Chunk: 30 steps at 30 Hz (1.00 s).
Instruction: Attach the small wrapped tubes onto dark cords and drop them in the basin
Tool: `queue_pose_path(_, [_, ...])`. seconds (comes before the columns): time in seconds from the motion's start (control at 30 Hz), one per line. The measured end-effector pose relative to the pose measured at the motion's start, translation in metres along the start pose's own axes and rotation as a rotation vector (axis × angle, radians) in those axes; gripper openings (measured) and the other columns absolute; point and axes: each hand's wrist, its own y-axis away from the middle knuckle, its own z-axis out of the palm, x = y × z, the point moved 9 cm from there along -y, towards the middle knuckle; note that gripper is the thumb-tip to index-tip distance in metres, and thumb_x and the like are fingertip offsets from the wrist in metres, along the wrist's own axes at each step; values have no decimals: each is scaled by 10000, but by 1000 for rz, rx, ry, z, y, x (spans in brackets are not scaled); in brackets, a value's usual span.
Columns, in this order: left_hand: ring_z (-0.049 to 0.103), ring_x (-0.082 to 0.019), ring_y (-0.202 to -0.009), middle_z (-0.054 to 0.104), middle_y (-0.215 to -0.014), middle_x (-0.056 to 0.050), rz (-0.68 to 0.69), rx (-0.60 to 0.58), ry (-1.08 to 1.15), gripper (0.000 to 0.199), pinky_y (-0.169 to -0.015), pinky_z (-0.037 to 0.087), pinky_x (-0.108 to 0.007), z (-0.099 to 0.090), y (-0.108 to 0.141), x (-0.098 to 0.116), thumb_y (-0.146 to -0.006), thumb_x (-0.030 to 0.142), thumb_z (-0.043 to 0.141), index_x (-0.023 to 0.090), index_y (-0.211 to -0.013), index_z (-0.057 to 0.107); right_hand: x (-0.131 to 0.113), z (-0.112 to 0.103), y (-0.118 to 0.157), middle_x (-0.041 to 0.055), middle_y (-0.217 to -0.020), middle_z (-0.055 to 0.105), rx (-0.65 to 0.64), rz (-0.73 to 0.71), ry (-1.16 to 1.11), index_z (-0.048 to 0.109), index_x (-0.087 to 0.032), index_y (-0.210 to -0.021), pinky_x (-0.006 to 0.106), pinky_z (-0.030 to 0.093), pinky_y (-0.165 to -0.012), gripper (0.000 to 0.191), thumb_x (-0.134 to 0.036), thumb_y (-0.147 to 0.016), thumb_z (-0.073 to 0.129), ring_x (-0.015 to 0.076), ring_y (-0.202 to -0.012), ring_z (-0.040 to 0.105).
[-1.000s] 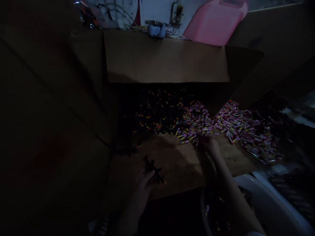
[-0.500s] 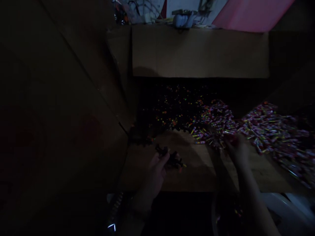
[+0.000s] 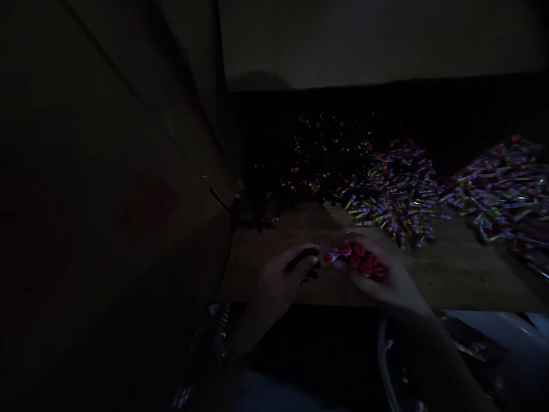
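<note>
My left hand [image 3: 277, 280] is closed around several small dark pieces [image 3: 309, 253], their exact kind lost in the gloom. Close beside it, almost fingertip to fingertip, my right hand [image 3: 397, 286] is wrapped round a bunch of small red-ended tubes [image 3: 364, 263]. One tube pokes out between its thumb and fingers toward the left hand. Both hands are over the near part of a wooden tabletop [image 3: 454, 280]. Beyond my right hand lies a heap of small colourfully wrapped tubes [image 3: 403, 183].
A dark heap dotted with bright bits [image 3: 326, 166] lies at the back, beneath a hanging cardboard flap [image 3: 343, 46]. A second heap of tubes [image 3: 506, 183] spreads to the right. A cardboard wall [image 3: 107, 171] rises at left. Pale containers [image 3: 510, 337] stand below the table edge.
My right hand has come back from the tube heap to my left hand, now with red-ended tubes in it. My view has tipped downward. The left hand still grips dark pieces.
</note>
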Motion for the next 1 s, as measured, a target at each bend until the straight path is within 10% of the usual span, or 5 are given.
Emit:
queue_pose_path(0.27, [594, -169, -1024, 638, -1139, -48, 289, -33, -300, 308, -914, 455, -269, 3, 16, 37, -891, 201, 497, 231, -1177, 607, -25, 1, 1, 35, -938, 643, 31, -146, 143, 595, -224, -958, 269, 496, -737, 164, -280, -811, 643, 175, -864, 617])
queue_pose_path(1.0, [563, -162, -1109, 638, -1185, -21, 286, -156, -396, 342, -984, 422, -276, 16, 37, 51, -868, 156, 524, 210, -1201, 579, -47, -10, 28, 64, -1055, 589, -174, -430, 159, 560, -240, -1087, 327, 448, -809, 267, -131, -843, 563, 211, -1001, 556])
